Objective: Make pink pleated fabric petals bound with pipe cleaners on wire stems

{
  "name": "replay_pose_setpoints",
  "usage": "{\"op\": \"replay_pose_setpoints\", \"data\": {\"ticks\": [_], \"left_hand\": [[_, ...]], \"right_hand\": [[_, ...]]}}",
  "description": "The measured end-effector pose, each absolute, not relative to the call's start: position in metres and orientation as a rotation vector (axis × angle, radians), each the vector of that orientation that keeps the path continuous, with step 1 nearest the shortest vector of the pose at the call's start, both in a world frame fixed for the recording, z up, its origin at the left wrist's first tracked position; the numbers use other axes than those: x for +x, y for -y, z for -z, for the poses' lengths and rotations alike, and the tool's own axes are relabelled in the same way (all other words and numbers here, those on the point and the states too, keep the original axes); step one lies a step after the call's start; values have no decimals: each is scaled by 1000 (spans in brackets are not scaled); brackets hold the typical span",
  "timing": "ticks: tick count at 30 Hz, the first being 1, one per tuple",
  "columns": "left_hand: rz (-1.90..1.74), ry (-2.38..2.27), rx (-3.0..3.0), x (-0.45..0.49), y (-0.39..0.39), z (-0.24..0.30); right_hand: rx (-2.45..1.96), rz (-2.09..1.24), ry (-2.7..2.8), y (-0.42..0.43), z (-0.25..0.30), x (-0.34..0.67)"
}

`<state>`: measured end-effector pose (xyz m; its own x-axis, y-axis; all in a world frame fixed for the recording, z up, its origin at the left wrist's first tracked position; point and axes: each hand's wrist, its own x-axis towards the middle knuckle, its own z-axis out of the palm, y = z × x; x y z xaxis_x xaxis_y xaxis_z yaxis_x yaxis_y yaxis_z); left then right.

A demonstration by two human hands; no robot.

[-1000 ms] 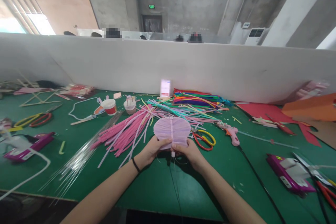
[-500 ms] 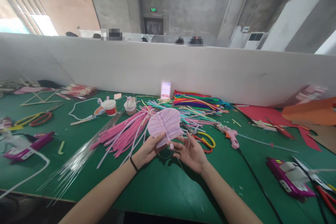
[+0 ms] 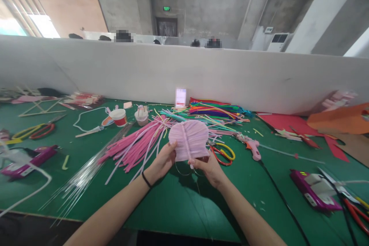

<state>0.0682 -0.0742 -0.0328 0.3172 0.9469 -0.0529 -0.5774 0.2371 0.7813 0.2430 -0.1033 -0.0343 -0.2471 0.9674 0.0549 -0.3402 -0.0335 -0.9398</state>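
Observation:
A pale pink fan-shaped piece, made of pipe cleaners laid side by side, is held upright over the green table. My left hand grips its lower left edge. My right hand pinches its bottom edge near the centre rib. Thin wire loops hang below the piece between my hands. A black band circles my left wrist.
A heap of pink pipe cleaners and a multicoloured pile lie behind the piece. Yellow-handled scissors and a pink glue gun lie to the right. Silver wires, two small cups and purple tools are around. A white partition backs the table.
The fan piece tilted left as my right hand let go half a second ago. It now stands upright again, with my right hand back on its bottom edge.

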Motion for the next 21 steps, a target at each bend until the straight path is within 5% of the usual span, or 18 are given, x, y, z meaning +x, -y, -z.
{"op": "replay_pose_setpoints", "data": {"ticks": [4,13,21], "left_hand": [[-1301,-658,770,61,69,35],[-928,-365,634,71,76,30],[-1029,-568,564,59,60,45]], "right_hand": [[-850,-1265,1215,102,29,246],[-913,-415,1812,106,30,245],[-1150,-210,1664,90,41,265]]}}
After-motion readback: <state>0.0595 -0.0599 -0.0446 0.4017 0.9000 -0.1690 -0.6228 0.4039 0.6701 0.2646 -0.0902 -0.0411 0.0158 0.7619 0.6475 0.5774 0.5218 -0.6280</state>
